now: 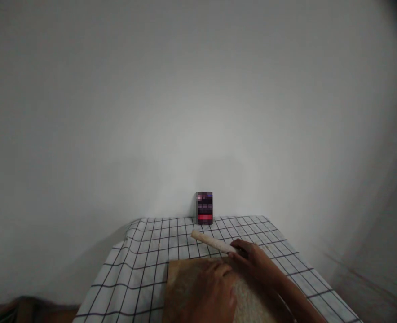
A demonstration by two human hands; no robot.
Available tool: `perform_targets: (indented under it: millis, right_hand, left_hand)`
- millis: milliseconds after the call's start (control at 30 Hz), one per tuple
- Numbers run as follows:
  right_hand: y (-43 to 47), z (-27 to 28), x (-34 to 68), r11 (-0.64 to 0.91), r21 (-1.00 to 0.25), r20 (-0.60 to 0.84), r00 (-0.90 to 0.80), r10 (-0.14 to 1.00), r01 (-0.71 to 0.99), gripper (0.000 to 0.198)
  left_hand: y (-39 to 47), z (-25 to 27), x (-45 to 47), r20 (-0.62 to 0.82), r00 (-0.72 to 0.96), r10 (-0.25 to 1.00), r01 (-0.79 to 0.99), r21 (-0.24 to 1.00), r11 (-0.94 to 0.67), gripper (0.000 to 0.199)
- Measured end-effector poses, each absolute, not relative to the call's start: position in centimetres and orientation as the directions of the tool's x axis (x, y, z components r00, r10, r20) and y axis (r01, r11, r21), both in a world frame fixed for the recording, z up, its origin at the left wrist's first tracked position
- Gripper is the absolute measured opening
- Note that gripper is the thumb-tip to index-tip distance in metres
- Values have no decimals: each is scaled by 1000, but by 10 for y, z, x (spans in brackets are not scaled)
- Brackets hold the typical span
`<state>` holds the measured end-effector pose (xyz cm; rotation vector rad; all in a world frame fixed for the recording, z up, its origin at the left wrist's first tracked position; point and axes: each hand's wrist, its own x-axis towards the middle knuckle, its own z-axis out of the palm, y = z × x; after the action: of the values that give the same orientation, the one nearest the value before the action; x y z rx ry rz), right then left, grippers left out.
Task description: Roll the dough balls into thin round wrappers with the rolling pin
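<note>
My right hand (249,258) is closed around one end of a pale, cylindrical stick (210,241). The stick points away to the left, its free end held over the checked cloth beyond the board. My left hand (213,289) rests palm down on a brown board (177,273), fingers a little bent and its thumb apart, with nothing visible in it. Pale, mottled patches cover part of the board's surface, beside and behind the left hand. Both hands are somewhat blurred, and the left one hides much of the board.
A white cloth (127,278) with black grid lines covers the table. At its far edge, a phone (205,208) with a blurred-out screen stands against a plain pale wall (198,112). Something dark brown (30,309) shows low at the left.
</note>
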<state>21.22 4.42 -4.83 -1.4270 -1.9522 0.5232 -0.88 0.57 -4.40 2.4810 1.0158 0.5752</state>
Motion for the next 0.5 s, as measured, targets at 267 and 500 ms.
perform_targets:
  millis: [267, 500]
  right_hand:
    - [48, -55, 209, 295, -608, 216, -204, 955, 737, 46]
    - [20, -7, 199, 384, -495, 141, -364, 921, 779, 34]
  left_hand:
    - [-20, 9, -27, 546, 526, 652, 382, 533, -755, 28]
    - [2, 89, -59, 533, 237, 812, 777, 398, -488, 36]
